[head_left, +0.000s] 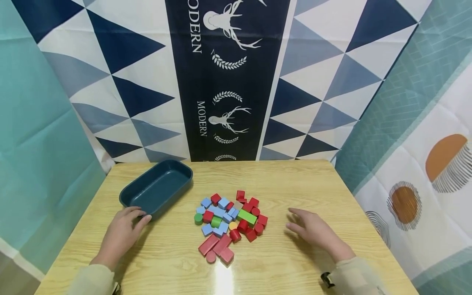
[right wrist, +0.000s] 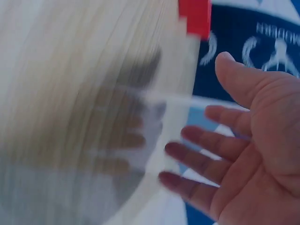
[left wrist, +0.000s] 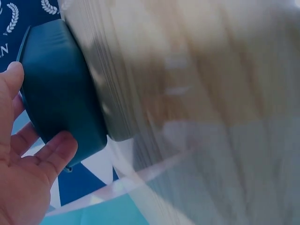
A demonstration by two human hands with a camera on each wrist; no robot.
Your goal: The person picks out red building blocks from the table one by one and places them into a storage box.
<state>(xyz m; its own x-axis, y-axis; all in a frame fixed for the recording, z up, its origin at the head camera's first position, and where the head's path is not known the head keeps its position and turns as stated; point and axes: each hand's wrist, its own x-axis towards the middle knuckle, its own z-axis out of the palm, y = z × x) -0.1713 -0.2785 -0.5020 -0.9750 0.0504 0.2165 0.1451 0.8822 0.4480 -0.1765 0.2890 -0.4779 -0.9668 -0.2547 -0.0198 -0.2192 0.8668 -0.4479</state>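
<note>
A dark teal tray [head_left: 173, 196] with rounded corners sits at the back left of the wooden table. My left hand [head_left: 123, 233] grips its near end. In the left wrist view, the thumb is at the rim of the tray [left wrist: 65, 89] and the fingertips [left wrist: 63, 145] curve against its outer wall. To the right of the block pile, my right hand [head_left: 313, 229] hovers over the table with its fingers spread, holding nothing. The right wrist view shows that palm [right wrist: 262, 150] and its separated fingers.
Mid-table lies a loose pile of small blocks: red blocks [head_left: 262, 221], light blue blocks [head_left: 216, 211], a long green block [head_left: 247, 217], a yellow piece [head_left: 233, 225] and pinkish-red blocks [head_left: 222, 244]. Patterned cloth [head_left: 144, 82] hangs behind the table and along both sides.
</note>
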